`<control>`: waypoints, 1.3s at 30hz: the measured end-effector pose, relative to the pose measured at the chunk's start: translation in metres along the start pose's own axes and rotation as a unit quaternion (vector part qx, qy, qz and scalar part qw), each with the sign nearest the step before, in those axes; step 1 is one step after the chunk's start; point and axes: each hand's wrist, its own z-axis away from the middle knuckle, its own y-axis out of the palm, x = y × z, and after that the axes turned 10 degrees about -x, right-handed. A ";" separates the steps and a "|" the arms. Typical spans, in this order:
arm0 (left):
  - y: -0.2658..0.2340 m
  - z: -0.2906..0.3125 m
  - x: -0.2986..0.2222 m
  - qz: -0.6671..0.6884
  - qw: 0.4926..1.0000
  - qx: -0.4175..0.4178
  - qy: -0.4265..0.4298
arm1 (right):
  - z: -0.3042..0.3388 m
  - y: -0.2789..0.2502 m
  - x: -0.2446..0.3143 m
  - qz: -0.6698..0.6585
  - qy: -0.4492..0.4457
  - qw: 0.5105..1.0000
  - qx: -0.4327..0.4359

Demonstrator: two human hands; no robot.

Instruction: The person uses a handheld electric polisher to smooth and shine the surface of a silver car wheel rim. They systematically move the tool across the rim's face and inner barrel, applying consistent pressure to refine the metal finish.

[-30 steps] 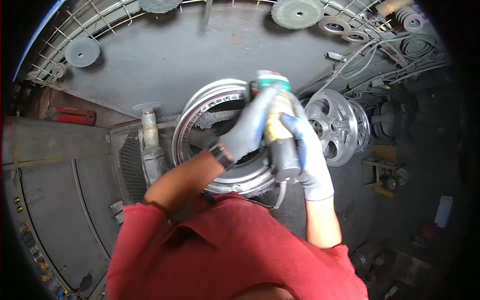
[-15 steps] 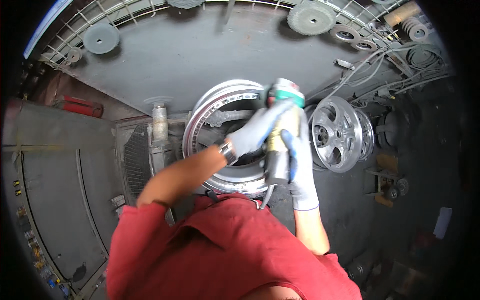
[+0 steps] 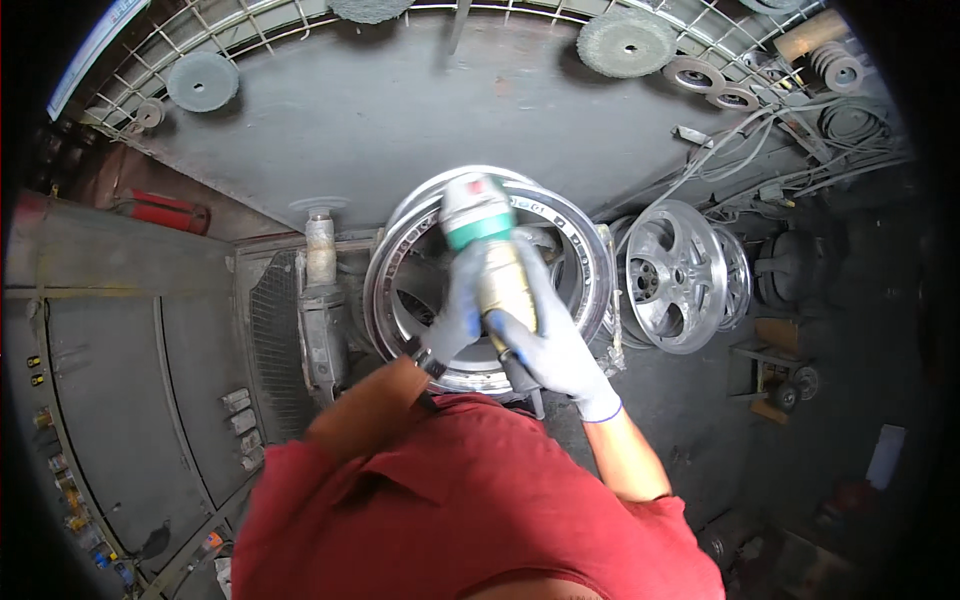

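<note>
An angle grinder (image 3: 506, 282) with a green and silver head and a yellowish, worn body lies across the middle of the view, its head pointing away from me. Both hands wear grey-white gloves with blue patches. My left hand (image 3: 457, 312) grips the grinder's body on its left side, just behind the green collar. Further back, my right hand (image 3: 556, 350) wraps the body from the right. Below the tool is a wheel rim (image 3: 590, 262) with a polished lip, in front of my waist. The grinder's head hides part of the rim, and motion blurs it slightly.
Spoked alloy wheels (image 3: 678, 275) stand to the right of the rim. A metal spindle machine (image 3: 320, 250) is at its left. Beyond, a wire rack (image 3: 255, 25) holds round abrasive discs (image 3: 627, 43). Looped cables (image 3: 735, 140) run along the right side.
The grinder and both hands have swung left, so the tool's head moved from the rim's right side to over its far middle. The rim's right side is now exposed.
</note>
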 end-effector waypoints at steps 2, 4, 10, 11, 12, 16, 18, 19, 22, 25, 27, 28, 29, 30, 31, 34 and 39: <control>0.032 -0.018 0.006 -0.038 0.996 0.031 -0.073 | 0.011 -0.006 -0.012 -0.070 0.010 0.993 -0.099; 0.062 -0.032 0.006 -0.120 0.976 0.120 -0.138 | 0.024 -0.012 -0.030 -0.066 0.020 0.979 -0.192; 0.094 -0.036 -0.008 -0.322 0.899 0.211 -0.210 | 0.037 0.008 -0.045 -0.283 0.098 0.908 -0.293; 0.082 -0.036 -0.010 -0.314 0.908 0.203 -0.188 | 0.035 0.010 -0.046 -0.267 0.089 0.919 -0.277; 0.070 -0.035 -0.011 -0.306 0.918 0.194 -0.164 | 0.030 0.009 -0.052 -0.215 0.061 0.944 -0.242; -0.023 -0.003 -0.001 -0.100 0.992 0.057 -0.060 | 0.009 0.018 -0.034 -0.017 -0.014 0.998 -0.054; -0.046 0.033 -0.001 -0.007 0.998 -0.001 -0.068 | 0.003 0.024 -0.034 0.044 -0.075 0.996 0.034; -0.046 0.050 -0.004 0.072 0.993 -0.025 -0.094 | 0.000 0.030 -0.038 0.068 -0.130 0.987 0.064; -0.041 0.058 -0.008 0.103 0.986 -0.040 -0.123 | -0.001 0.034 -0.036 0.063 -0.098 0.990 0.083; -0.041 0.027 -0.002 0.005 0.995 -0.002 -0.097 | -0.001 0.021 -0.021 0.055 -0.056 0.997 0.027; -0.010 0.004 0.000 -0.064 0.996 0.037 -0.058 | 0.007 0.011 -0.016 0.026 0.012 0.999 -0.039; 0.010 -0.004 0.002 -0.076 0.994 0.054 -0.058 | 0.011 0.009 -0.027 -0.021 0.014 0.996 -0.089; 0.031 -0.013 0.003 -0.086 0.992 0.072 -0.060 | 0.017 0.005 -0.037 -0.049 0.038 0.989 -0.136; 0.050 -0.020 -0.002 -0.115 0.982 0.118 -0.096 | 0.021 0.004 -0.029 -0.101 0.060 0.979 -0.170; 0.063 -0.026 -0.003 -0.142 0.966 0.168 -0.134 | 0.025 0.003 -0.020 -0.151 0.080 0.963 -0.208; 0.081 -0.037 -0.004 -0.245 0.921 0.211 -0.216 | 0.029 0.006 -0.030 -0.120 0.055 0.944 -0.303; 0.042 -0.016 -0.012 -0.120 0.981 0.115 -0.101 | 0.020 0.016 -0.030 -0.064 0.029 0.980 -0.187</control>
